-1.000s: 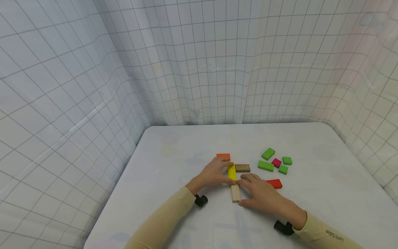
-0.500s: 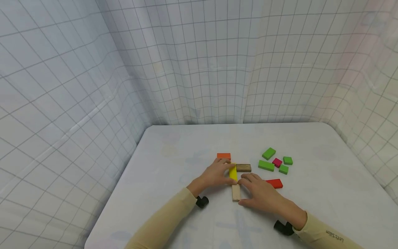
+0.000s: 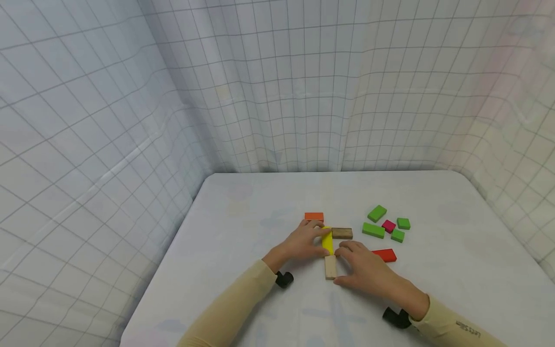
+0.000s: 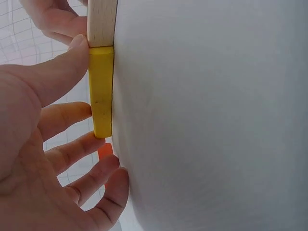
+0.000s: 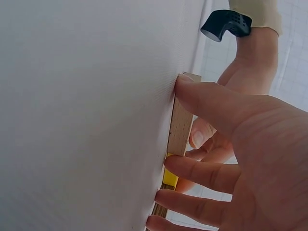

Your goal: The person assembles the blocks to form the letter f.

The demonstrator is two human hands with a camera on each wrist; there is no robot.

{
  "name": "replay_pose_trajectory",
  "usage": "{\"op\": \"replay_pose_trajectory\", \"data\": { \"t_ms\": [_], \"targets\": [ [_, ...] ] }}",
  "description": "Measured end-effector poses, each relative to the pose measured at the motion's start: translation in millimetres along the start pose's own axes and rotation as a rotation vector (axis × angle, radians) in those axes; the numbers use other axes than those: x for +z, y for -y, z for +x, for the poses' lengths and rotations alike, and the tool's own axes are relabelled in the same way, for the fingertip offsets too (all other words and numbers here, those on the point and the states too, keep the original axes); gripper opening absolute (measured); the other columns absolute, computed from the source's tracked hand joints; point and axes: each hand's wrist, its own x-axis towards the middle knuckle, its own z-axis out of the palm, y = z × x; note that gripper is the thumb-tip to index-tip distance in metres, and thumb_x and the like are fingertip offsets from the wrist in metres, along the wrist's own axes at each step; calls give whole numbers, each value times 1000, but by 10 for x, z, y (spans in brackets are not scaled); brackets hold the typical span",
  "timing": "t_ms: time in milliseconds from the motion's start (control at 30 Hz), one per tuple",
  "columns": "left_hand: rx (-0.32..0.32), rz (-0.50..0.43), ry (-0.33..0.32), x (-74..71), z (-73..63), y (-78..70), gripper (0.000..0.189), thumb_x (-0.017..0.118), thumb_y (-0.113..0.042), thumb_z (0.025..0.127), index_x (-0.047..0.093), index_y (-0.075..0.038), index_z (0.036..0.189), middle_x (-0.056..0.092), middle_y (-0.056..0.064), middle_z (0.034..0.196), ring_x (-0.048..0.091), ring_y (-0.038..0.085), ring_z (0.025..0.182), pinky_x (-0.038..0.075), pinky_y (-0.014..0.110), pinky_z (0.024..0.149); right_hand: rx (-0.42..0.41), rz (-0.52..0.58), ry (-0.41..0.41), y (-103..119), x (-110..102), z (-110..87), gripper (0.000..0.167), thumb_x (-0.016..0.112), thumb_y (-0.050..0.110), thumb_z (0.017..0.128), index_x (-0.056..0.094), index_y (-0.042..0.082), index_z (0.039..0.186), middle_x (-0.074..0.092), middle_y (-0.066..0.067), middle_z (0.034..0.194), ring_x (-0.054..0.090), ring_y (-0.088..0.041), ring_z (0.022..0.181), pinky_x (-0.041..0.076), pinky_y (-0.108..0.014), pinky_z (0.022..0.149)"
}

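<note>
While I look down through the head view, the left hand (image 3: 299,244) lies at nine o'clock of the yellow block (image 3: 327,242), gripping it end to end between thumb and fingers on the white table (image 3: 243,207). At four o'clock I have the right hand (image 3: 366,271), thumb and forefinger spanning the pale wooden block (image 3: 330,268), which sits at the yellow block's six o'clock. The brown block (image 3: 342,233) lies at two, the orange block (image 3: 314,216) at eleven, the red block (image 3: 387,255) just past three, partly hidden; four green blocks (image 3: 374,230) surround a crimson piece (image 3: 389,226) between two and three. On my left wrist feed, the thumb meets the seam where yellow and pale touch, the forefinger rests against the yellow side, and the middle finger reaches its six o'clock end. On my right wrist feed, the thumb covers the pale block's twelve o'clock end, the forefinger sits by the six o'clock seam, and the other fingers fan toward seven; whether they touch the brown block, I can't tell.
</note>
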Motion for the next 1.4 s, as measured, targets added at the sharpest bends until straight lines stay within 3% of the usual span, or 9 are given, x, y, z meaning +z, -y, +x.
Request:
{"op": "replay_pose_trajectory", "data": {
  "t_ms": [333, 967, 1400],
  "targets": [
    [-24, 9, -14, 68, 42, 24, 72, 71, -54, 90, 47, -28, 152, 43, 0, 150, 36, 27, 134, 43, 40, 105, -7, -16, -13, 13, 19, 24, 60, 87, 52, 73, 68, 17, 118, 58, -4, 130, 51, -27, 125, 55, -46, 91],
    [-38, -36, -32, 61, -11, -3, 71, 70, -53, 91, 45, -30, 153, 42, -2, 151, 37, 26, 132, 44, 39, 102, 34, 2, 10, 85, -2, 26, 56, 90, 46, 72, 69, 15, 114, 58, -8, 134, 55, -27, 122, 56, -46, 89],
    [-59, -21, -9, 54, -17, -6, 72, 69, -54, 91, 42, -32, 154, 39, -3, 155, 34, 25, 136, 46, 47, 102, 49, 9, 30, 43, -24, 35, 57, 89, 50, 72, 70, 21, 117, 55, -9, 139, 54, -31, 124, 55, -50, 89]
  ]
}}
